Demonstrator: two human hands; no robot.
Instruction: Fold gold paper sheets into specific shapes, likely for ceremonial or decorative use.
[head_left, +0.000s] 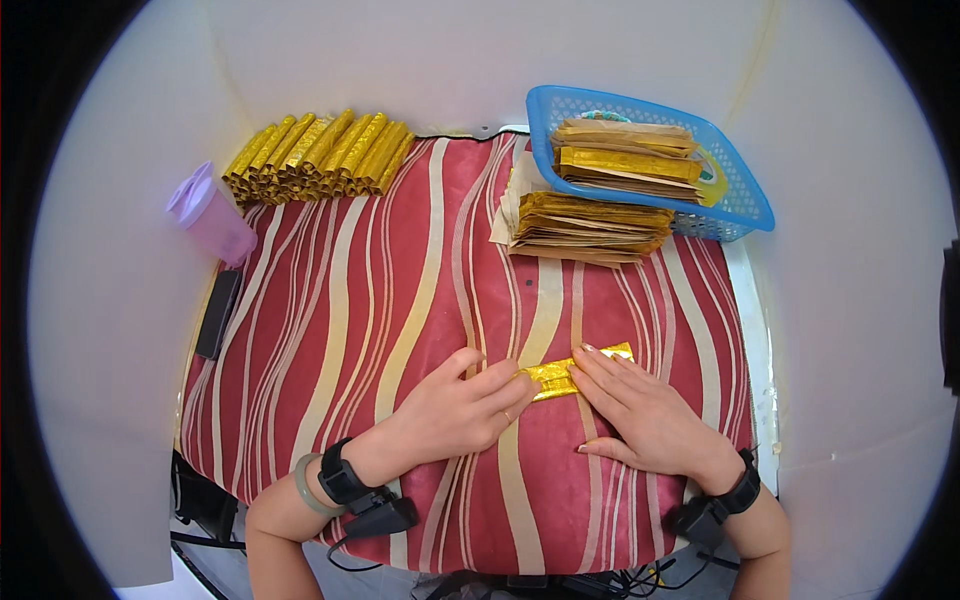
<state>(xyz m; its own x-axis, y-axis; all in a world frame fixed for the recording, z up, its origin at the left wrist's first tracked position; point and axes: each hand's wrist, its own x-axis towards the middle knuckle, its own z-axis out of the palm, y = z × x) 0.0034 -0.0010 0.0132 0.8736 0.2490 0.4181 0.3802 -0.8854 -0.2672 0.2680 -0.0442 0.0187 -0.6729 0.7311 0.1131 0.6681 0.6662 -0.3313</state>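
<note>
Folded gold paper strip (572,374) is pressed flat on the striped tablecloth (350,330), near the front edge, right of centre. Left hand (455,410) is laid on its left end, right hand (640,410) on its middle; fingers flat, nothing gripped. Folded gold pieces (320,155) are rowed at the back-left corner; blue basket (745,195) and paper stack (585,228) at back-right.

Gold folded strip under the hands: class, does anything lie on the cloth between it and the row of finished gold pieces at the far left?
Nothing visible does. Both hands, left hand and right hand, press the gold strip; only bare striped cloth separates it from the gold row.
</note>
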